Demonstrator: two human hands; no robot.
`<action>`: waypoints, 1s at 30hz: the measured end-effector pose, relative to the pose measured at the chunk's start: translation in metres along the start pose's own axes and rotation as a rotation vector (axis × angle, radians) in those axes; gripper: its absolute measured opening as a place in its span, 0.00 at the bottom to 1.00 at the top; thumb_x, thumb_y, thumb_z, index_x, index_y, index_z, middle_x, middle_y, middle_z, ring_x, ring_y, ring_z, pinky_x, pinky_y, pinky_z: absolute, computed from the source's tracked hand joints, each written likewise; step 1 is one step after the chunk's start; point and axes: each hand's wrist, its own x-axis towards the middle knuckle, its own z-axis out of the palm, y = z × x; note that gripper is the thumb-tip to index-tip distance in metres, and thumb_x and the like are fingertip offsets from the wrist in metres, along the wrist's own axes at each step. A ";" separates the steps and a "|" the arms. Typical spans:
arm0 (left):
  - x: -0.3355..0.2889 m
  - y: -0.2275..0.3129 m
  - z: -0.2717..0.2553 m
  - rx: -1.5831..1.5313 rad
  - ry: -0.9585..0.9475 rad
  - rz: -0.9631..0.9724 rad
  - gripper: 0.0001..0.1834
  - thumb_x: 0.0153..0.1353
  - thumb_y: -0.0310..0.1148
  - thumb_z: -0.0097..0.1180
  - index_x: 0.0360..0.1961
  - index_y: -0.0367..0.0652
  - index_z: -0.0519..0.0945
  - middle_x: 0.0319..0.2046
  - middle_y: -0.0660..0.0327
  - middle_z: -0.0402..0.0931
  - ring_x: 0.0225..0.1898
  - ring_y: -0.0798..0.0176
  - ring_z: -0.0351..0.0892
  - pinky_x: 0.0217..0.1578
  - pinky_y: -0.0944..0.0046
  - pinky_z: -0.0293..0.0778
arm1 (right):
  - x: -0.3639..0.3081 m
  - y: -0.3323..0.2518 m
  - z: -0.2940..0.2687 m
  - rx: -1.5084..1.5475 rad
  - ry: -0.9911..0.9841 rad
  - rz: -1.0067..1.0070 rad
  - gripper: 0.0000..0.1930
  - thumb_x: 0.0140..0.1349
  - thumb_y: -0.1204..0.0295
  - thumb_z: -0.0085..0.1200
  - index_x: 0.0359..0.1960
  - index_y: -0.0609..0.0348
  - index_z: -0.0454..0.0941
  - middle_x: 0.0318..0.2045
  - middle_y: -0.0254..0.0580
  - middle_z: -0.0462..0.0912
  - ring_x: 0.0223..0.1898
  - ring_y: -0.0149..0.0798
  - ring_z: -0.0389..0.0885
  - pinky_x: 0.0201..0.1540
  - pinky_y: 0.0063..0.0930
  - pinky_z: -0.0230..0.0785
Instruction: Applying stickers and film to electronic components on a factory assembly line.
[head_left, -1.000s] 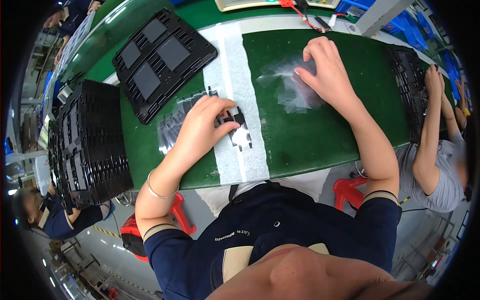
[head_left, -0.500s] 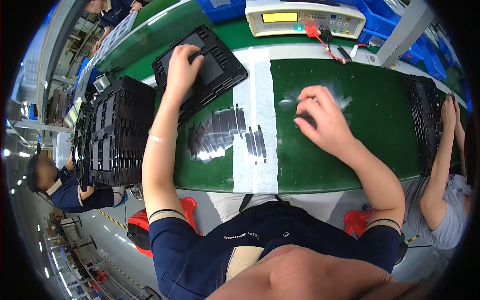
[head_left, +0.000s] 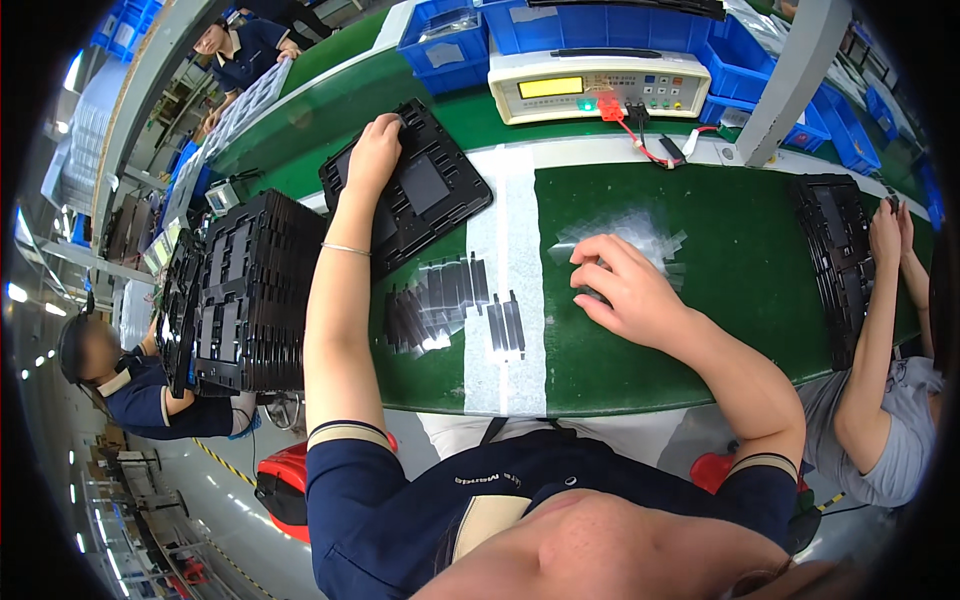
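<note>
My left hand (head_left: 374, 155) reaches over a black plastic tray (head_left: 455, 196) lying at an angle at the far left of the table. Its fingers are bent together at the tray's upper part; whatever they pinch is hidden. A flat dark-grey rectangular piece (head_left: 424, 187) sits in a tray pocket beside the hand. Over the table's right half hovers my right hand (head_left: 632, 300), fingers loosely curled and apart, with nothing visible in them. Clear film pieces (head_left: 645, 235) lie just beyond it. Between my arms are several dark strips on clear film (head_left: 435, 300), with a few more strips (head_left: 506, 325) beside them.
Tall stacked black trays (head_left: 255, 290) stand at the left. A cream test meter (head_left: 600, 88) with red and black leads sits at the back, among blue bins (head_left: 445, 50). On the right, a co-worker's hands (head_left: 888, 230) are by another black tray stack (head_left: 835, 260). A grey post (head_left: 800, 80) rises behind.
My left hand has moved farther up the tray, uncovering the grey piece. My right hand has shifted slightly left and nearer me, off the clear films. The whole view has tilted a little.
</note>
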 end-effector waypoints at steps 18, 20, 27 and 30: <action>-0.046 0.185 -0.175 -0.557 0.428 0.552 0.10 0.38 0.19 0.59 0.26 0.28 0.77 0.30 0.46 0.79 0.35 0.48 0.81 0.33 0.62 0.80 | 0.052 -0.028 0.024 1.390 0.217 0.621 0.12 0.65 0.63 0.45 0.37 0.58 0.73 0.28 0.32 0.74 0.28 0.24 0.70 0.33 0.18 0.63; -0.049 0.187 -0.170 -0.596 0.425 0.562 0.07 0.41 0.19 0.59 0.25 0.28 0.77 0.29 0.47 0.79 0.36 0.48 0.81 0.33 0.63 0.80 | 0.053 -0.023 0.028 1.279 0.192 0.609 0.09 0.64 0.65 0.48 0.31 0.56 0.73 0.26 0.31 0.74 0.28 0.24 0.70 0.33 0.18 0.62; -0.076 0.203 -0.143 -1.464 0.224 -0.199 0.40 0.47 0.37 0.67 0.58 0.37 0.59 0.63 0.47 0.42 0.64 0.50 0.52 0.48 0.49 0.73 | 0.042 -0.026 0.032 1.129 0.277 0.554 0.07 0.61 0.69 0.51 0.27 0.57 0.71 0.25 0.29 0.73 0.29 0.22 0.69 0.35 0.18 0.63; -0.076 0.196 -0.153 -1.858 -0.655 -0.703 0.22 0.62 0.33 0.51 0.54 0.33 0.65 0.46 0.51 0.71 0.42 0.60 0.76 0.38 0.61 0.78 | 0.037 -0.033 0.036 1.016 0.220 0.573 0.06 0.61 0.72 0.52 0.29 0.59 0.69 0.27 0.30 0.73 0.31 0.24 0.69 0.37 0.19 0.63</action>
